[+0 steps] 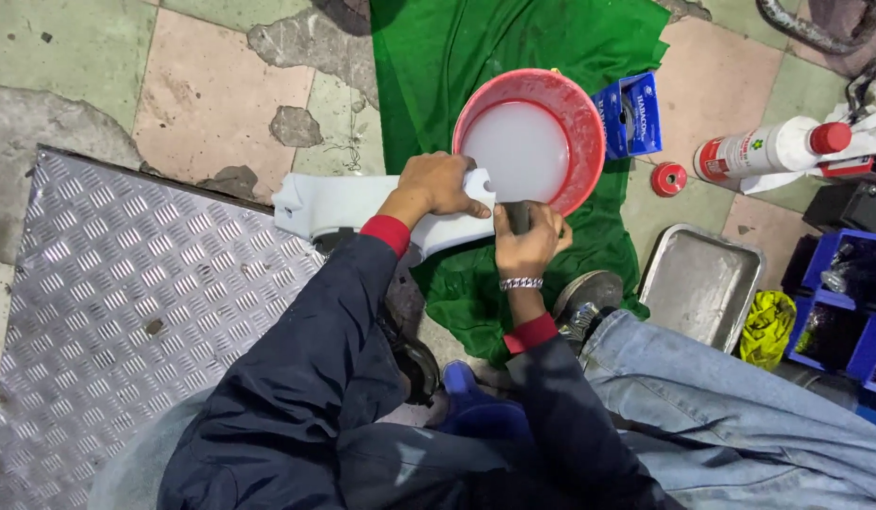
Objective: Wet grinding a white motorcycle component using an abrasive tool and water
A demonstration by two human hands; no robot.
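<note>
My left hand (441, 183) grips a long white plastic panel (339, 204) near its right end, holding it flat above the floor. My right hand (529, 238) presses a small dark grey piece (519, 217), perhaps sandpaper, against the panel's edge beside the left hand. Just beyond both hands stands a red bucket (583, 111) filled with milky white liquid, on a green cloth (476, 47).
A ribbed metal plate (126, 302) covers the floor at left. Right of the bucket lie a blue carton (631, 113), a red cap (668, 178), a white bottle (768, 149) on its side, a steel tray (700, 281), a yellow rag (766, 327) and blue bins (849, 312).
</note>
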